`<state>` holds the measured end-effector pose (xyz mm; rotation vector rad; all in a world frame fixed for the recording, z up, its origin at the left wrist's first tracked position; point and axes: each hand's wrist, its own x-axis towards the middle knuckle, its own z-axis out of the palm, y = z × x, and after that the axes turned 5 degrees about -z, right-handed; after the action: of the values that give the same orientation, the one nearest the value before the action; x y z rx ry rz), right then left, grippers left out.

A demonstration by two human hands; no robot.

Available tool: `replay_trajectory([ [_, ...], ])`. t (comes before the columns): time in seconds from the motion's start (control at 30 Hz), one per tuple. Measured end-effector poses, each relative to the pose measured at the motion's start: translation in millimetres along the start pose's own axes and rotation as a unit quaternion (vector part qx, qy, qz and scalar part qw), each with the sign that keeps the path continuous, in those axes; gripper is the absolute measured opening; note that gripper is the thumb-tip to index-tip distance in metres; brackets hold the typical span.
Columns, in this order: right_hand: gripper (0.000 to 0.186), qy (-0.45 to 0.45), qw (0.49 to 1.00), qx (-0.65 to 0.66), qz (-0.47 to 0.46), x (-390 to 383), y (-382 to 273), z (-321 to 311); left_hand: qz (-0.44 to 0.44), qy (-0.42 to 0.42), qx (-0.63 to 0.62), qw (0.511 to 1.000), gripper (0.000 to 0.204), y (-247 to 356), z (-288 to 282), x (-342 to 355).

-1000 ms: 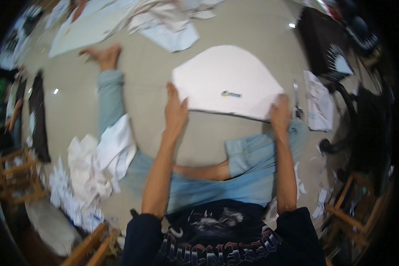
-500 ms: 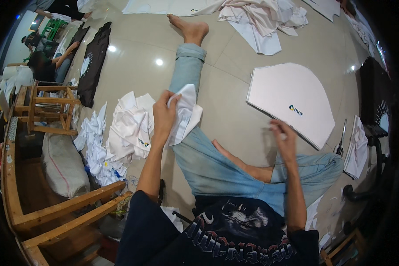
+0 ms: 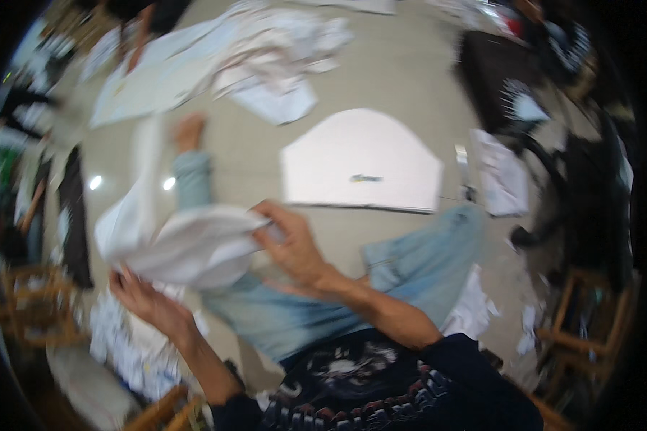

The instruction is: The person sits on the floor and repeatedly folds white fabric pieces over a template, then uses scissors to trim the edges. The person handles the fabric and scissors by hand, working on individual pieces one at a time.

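Observation:
A loose white cloth (image 3: 201, 248), blurred by motion, is spread in the air over my outstretched leg. My right hand (image 3: 295, 244) pinches its right edge between thumb and fingers. At its lower left edge is my left hand (image 3: 147, 298), with the fingers closed on the fabric, though blur softens them. A raised part of the cloth trails up and away at the left. Beyond my bent knee, a neat stack of white cut fabric panels (image 3: 359, 158) with a small printed mark lies flat on the floor.
Crumpled white fabric (image 3: 273, 65) lies farther off, and white scraps (image 3: 122, 337) are heaped at my left. Scissors (image 3: 467, 187) and folded white cloth (image 3: 502, 176) are on the right. Wooden stools (image 3: 36, 302) stand at the sides. Another person's arm (image 3: 140, 39) reaches in at the far left.
My view has turned to the right. My right hand, earlier unattached near the stack, now grips the cloth. The cloth has been lifted off my leg and spread between both hands.

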<state>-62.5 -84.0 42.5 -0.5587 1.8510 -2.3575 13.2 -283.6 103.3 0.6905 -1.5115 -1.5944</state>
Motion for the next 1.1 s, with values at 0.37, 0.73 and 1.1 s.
replay_trajectory([
  [0.37, 0.022, -0.313, 0.867, -0.368, -0.127, -58.6, -42.5, -37.1, -0.332, -0.223, -0.249, 0.882, 0.059, -158.7, -3.8, -125.8],
  [0.73, 0.036, -0.152, 0.874, -0.459, 0.046, -72.7, -109.5, -112.9, -0.21, -0.274, -0.28, 0.896, 0.071, -172.4, -46.1, -82.9],
  [1.1, 0.028, 0.051, 0.931, -0.354, -0.073, -102.6, -126.4, -190.4, -0.391, -0.434, -0.56, 0.587, 0.072, -80.3, 20.7, -89.7],
])
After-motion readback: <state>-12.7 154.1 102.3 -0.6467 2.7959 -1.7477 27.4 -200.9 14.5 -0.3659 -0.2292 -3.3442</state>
